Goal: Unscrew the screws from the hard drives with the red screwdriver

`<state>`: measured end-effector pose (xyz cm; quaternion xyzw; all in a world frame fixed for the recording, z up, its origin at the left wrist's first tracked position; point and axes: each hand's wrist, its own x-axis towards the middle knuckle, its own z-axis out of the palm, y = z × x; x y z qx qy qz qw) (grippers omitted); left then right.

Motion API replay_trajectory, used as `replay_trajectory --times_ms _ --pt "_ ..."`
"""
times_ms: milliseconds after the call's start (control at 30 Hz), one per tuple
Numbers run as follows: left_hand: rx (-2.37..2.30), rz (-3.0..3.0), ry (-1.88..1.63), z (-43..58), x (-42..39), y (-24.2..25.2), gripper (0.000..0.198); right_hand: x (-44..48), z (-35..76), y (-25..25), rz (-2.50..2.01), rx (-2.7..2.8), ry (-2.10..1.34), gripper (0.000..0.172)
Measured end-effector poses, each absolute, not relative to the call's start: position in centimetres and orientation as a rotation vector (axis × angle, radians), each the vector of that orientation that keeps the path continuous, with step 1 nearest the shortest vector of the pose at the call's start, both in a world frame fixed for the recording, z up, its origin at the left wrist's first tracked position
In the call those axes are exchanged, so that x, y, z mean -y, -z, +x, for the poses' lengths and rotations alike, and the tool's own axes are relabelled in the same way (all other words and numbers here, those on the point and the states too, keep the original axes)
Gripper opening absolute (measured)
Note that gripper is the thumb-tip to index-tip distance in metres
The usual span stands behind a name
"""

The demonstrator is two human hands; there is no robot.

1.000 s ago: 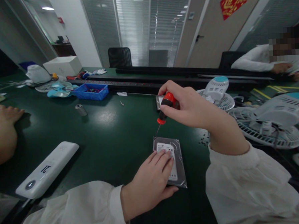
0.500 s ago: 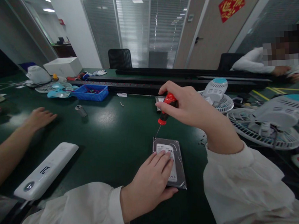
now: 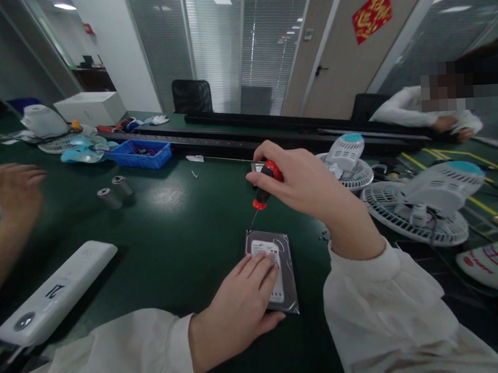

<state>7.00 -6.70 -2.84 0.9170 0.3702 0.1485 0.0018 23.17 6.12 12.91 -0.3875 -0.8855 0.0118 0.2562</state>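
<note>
A silver-grey hard drive [image 3: 286, 273] with a white label lies on the dark green table, nearly in front of me. My left hand [image 3: 242, 298] rests across its left side and label, fingers laid flat on it and thumb by the near edge. My right hand [image 3: 299, 181] is closed round a red and black screwdriver [image 3: 263, 190], held tilted above the drive. The screwdriver's thin shaft reaches down to the drive's far left corner. Small screws [image 3: 324, 236] lie to the right of the drive.
Two metal cylinders [image 3: 122, 186], a blue tray [image 3: 142, 153] and a white power bank [image 3: 56, 294] are on the left, near another person's hand [image 3: 18, 193]. White fans [image 3: 415, 211] stand right. Behind a long black bar [image 3: 271, 124], another person sits at the far right.
The view has shifted slightly to the right. A second metal cylinder now stands beside the first, and the other person's hand at the left has lifted and moved left. My hands keep their hold.
</note>
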Motion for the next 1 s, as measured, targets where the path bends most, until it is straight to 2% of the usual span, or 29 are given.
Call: replay_trajectory --times_ms 100,167,267,400,500,567,667,767,867,1000 --pt "-1.158 2.873 -0.444 7.04 6.67 2.84 0.072 -6.06 23.27 -12.94 -0.929 2.418 -0.132 0.028" --pt "-1.154 2.872 -0.444 7.04 6.65 2.86 0.072 -6.07 23.30 -12.94 -0.834 2.429 -0.220 0.030" --pt "-1.151 2.872 -0.459 7.05 6.66 2.92 0.074 -5.92 23.08 -12.98 -0.881 2.435 -0.171 0.024" --pt "-1.157 2.871 -0.469 7.08 6.74 2.87 0.075 -5.64 22.82 -12.99 -1.058 2.408 -0.007 0.033" --pt "-1.159 2.877 -0.471 7.10 6.76 2.80 0.075 -5.77 22.92 -12.92 -0.959 2.409 -0.117 0.025" --pt "-1.161 2.880 -0.466 7.11 6.76 2.79 0.074 -5.89 22.94 -12.91 -0.856 2.416 -0.200 0.027" --pt "-1.167 2.878 -0.432 7.10 6.73 2.85 0.073 -5.77 22.79 -13.01 -0.885 2.428 -0.153 0.024" --pt "-1.162 2.882 -0.414 7.06 6.70 2.87 0.074 -5.44 22.72 -13.19 -1.027 2.423 -0.027 0.038" --pt "-1.153 2.885 -0.415 7.02 6.67 2.79 0.074 -5.38 22.94 -13.24 -0.962 2.428 -0.118 0.027" --pt "-1.158 2.882 -0.403 7.04 6.70 2.74 0.073 -5.57 23.02 -13.10 -0.789 2.464 -0.267 0.032"
